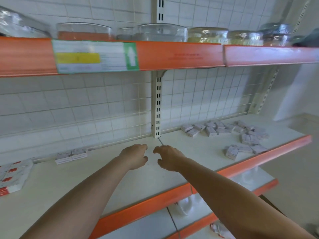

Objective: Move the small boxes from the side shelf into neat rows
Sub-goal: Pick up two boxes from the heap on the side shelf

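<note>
Several small pale boxes [224, 130] lie scattered in a loose heap on the right part of the white shelf [120, 183]. A short stack of them [71, 156] stands in a row against the back wire grid at the left. My left hand [135, 156] and my right hand [168, 158] hover side by side over the bare middle of the shelf, near the white upright post [158, 107]. Both hands are empty, fingers curled loosely and apart. The scattered boxes lie well to the right of my right hand.
White boxes with red marks [12, 176] are stacked at the shelf's far left edge. Glass bowls and jars [160, 32] stand on the orange-fronted shelf above. Lower shelves show below, with a white bag [185, 205] and a wrapper [219, 229].
</note>
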Tool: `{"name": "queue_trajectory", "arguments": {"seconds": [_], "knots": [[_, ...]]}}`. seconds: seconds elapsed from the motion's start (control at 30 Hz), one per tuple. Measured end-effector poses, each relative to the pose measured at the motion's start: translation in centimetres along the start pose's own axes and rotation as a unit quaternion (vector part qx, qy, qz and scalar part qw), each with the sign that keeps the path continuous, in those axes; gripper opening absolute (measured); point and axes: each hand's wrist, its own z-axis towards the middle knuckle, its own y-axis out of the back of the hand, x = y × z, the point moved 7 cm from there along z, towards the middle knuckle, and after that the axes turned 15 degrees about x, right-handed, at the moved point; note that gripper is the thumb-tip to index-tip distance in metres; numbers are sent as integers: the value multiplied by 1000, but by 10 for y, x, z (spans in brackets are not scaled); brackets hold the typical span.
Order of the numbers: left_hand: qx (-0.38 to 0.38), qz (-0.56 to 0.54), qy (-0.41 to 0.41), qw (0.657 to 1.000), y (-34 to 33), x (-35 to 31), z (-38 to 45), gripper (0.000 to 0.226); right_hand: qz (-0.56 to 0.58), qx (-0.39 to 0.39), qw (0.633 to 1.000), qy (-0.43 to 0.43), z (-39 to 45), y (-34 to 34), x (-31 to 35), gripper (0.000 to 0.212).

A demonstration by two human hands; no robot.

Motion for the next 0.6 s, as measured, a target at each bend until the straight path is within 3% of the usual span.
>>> {"name": "queue_trajectory", "arguments": {"seconds": [0.6], "knots": [[13, 7, -33, 999, -1, -171, 80, 50, 14, 2, 1000, -19, -44, 20, -183, 49]]}}
